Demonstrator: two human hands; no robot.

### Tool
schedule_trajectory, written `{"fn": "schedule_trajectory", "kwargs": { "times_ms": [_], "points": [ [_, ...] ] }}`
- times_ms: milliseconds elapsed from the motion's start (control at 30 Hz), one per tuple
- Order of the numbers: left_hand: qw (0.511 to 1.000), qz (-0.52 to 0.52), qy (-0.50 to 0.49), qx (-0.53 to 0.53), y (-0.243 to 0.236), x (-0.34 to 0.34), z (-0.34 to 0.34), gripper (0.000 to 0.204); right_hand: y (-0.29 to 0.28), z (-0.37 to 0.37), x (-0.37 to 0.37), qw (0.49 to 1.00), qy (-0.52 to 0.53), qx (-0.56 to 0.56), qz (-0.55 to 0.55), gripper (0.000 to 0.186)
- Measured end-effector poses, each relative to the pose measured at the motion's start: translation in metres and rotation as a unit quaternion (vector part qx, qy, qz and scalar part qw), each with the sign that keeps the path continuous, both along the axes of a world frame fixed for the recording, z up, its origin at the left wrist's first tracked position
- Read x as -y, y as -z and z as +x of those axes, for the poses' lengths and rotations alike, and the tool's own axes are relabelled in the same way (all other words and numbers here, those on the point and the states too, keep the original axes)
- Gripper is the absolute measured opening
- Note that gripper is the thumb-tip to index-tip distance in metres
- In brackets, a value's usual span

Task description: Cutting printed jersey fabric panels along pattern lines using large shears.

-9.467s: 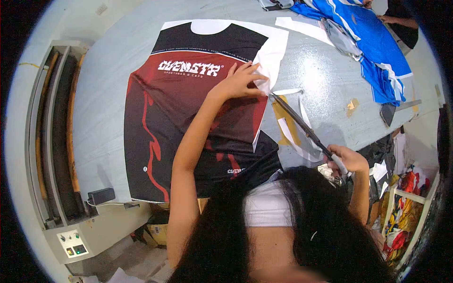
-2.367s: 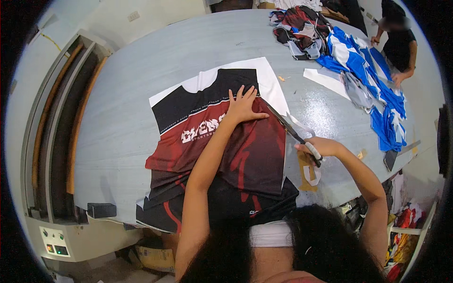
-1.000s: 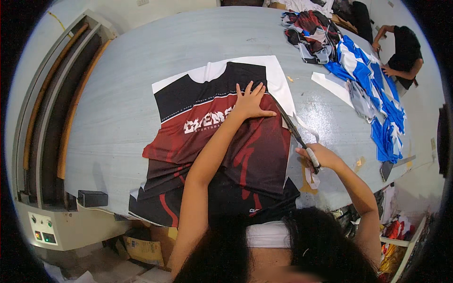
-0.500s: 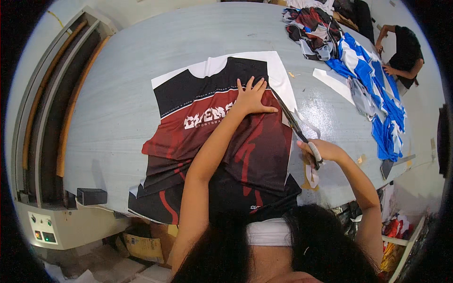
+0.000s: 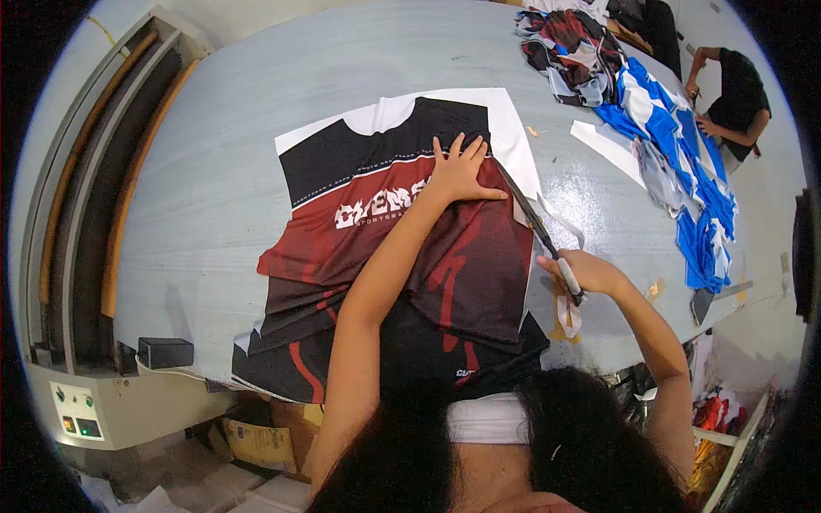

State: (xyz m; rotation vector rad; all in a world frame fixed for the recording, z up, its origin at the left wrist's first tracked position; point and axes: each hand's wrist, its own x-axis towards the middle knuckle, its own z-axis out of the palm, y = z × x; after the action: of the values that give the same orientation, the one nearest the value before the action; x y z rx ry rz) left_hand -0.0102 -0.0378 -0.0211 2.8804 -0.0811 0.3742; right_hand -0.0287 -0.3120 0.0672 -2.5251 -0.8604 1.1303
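A black and dark red jersey panel (image 5: 393,265) with white lettering lies on the table over more black fabric. White margin (image 5: 510,141) shows along its top and right edges. My left hand (image 5: 462,173) rests flat on the panel near its upper right, fingers spread. My right hand (image 5: 590,274) is closed round the handles of long scissors (image 5: 540,231). Their blades lie along the panel's right edge, the tips close to my left fingers; they look nearly closed. A thin white strip of cut fabric (image 5: 564,221) curls beside the blades.
Blue and white fabric pieces (image 5: 684,171) and a dark red and black heap (image 5: 575,56) lie at the far right. Another person (image 5: 737,103) stands beyond them. A heat press machine (image 5: 111,188) borders the left side, with a small black box (image 5: 166,352) nearby.
The panel and both hands appear slightly higher in the picture. The scissor blades look more closed than before. My left hand keeps its place on the fabric.
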Motion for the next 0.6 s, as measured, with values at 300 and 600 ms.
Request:
{"fn": "schedule_trajectory", "kwargs": {
  "times_ms": [300,600],
  "points": [
    [1.000,-0.012,0.005,0.019,0.0051,-0.0015,0.0012,0.117,-0.0009,-0.0049,-0.0032,0.999,0.010,0.049,0.003,0.069],
    [1.000,-0.014,0.006,0.009,0.0016,-0.0025,-0.0004,0.118,-0.0071,-0.0082,-0.0031,0.999,0.010,0.044,-0.012,0.068]
  ]
}}
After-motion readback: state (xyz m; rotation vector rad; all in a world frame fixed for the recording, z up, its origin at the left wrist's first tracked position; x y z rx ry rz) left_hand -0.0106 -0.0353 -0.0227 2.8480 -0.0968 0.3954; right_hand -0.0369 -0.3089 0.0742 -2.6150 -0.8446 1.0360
